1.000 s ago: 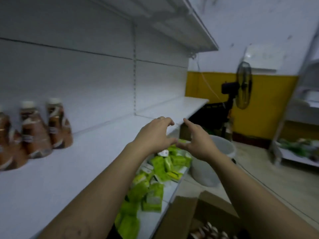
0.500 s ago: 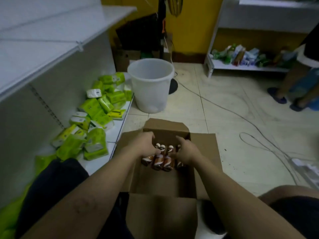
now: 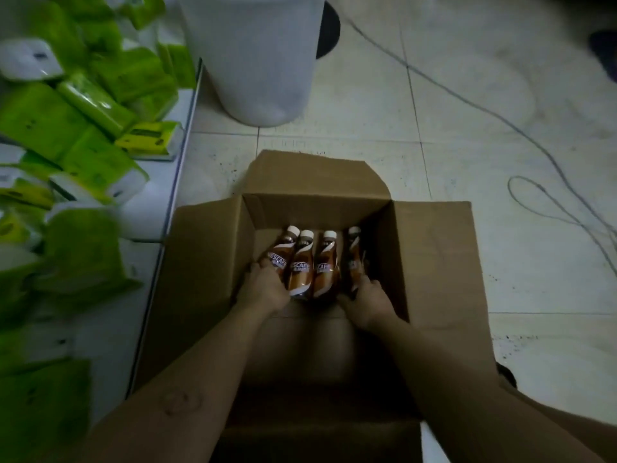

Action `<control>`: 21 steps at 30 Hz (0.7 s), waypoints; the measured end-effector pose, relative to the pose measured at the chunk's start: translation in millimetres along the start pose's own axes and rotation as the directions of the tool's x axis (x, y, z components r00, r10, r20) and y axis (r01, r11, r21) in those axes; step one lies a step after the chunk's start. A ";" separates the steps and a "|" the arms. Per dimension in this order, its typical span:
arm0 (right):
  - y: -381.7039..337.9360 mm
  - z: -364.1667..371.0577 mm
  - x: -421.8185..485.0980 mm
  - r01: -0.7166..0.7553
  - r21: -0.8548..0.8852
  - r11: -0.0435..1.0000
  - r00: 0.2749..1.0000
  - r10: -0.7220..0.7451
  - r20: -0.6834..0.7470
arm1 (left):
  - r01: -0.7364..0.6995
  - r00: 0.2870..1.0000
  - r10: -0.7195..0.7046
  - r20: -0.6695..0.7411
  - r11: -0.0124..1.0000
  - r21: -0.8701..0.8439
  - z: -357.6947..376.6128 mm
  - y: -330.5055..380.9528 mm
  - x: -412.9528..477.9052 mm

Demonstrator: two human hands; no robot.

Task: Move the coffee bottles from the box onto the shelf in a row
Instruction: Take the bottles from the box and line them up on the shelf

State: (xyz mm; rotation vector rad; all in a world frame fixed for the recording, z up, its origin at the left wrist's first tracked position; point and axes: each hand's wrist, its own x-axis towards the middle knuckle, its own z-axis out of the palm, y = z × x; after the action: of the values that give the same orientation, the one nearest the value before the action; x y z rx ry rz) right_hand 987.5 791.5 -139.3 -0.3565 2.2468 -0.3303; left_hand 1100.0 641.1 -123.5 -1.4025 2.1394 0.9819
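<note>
Four coffee bottles (image 3: 314, 262) sit side by side inside the open box (image 3: 430, 255), caps toward 12 o'clock. The left hand (image 3: 263, 289) grips the 9 o'clock bottle and the right hand (image 3: 365, 300) the 3 o'clock bottle, fingers curled round each. A bucket (image 3: 253, 61) stands at 12 o'clock of the box.

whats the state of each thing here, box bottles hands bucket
box, flaps open, on the floor
coffee bottles, four side by side inside the box
left hand, grips the leftmost bottle
right hand, grips the rightmost bottle
bucket, upright on the floor
</note>
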 end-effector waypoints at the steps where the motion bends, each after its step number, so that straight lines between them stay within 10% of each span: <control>1: 0.8 6.2 13.4 -0.008 0.015 1.000 0.999 0.009 -0.038 | 0.002 1.000 -0.002 -0.010 1.000 0.002 5.2 -1.3 13.9; 12: 7.4 44.8 89.1 -0.166 -0.284 0.944 0.955 0.082 -0.285 | 0.091 0.995 -0.092 -0.042 0.996 -0.019 53.8 -12.2 88.4; 21: 12.4 33.2 96.4 -0.205 0.206 0.957 0.964 0.234 -0.124 | 0.266 0.961 -0.274 0.042 0.871 -0.413 49.1 -12.0 84.5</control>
State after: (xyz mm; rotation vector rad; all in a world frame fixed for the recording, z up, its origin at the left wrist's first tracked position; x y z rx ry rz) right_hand 950.9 764.4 -231.3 0.0222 2.3475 -0.4624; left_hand 1073.3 621.3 -216.2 -1.8536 1.7367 1.3662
